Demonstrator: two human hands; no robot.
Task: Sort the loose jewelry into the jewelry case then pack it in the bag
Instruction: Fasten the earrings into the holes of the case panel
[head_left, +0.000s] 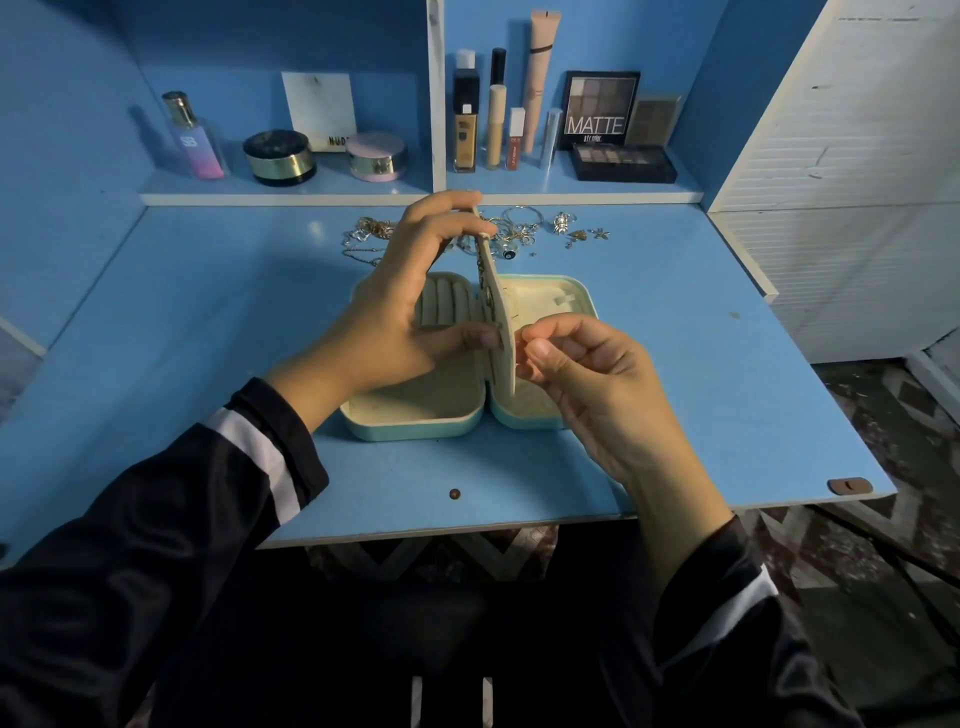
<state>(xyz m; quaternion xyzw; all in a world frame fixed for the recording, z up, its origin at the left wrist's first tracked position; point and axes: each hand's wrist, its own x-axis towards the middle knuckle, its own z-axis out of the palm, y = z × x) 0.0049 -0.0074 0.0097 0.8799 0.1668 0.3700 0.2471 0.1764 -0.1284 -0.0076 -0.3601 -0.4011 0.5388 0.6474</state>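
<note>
Your jewelry case (415, 423) lay open on the blue desk (208, 338), its two halves side by side, with the hinge line running away from you. The shell was mint green and the lining cream, with ring rolls in the left half. The middle flap (503, 312) stood upright on the hinge, its long axis along it and its top leaning slightly left.

Your left hand (400, 312) gripped the flap, fingers over its top edge and thumb on its left face. Your right hand (592, 379) had thumb and forefinger drawn narrow at the flap's right face; whether they pinched anything, I cannot tell. Loose jewelry (524, 231) lay just beyond the case.
</note>
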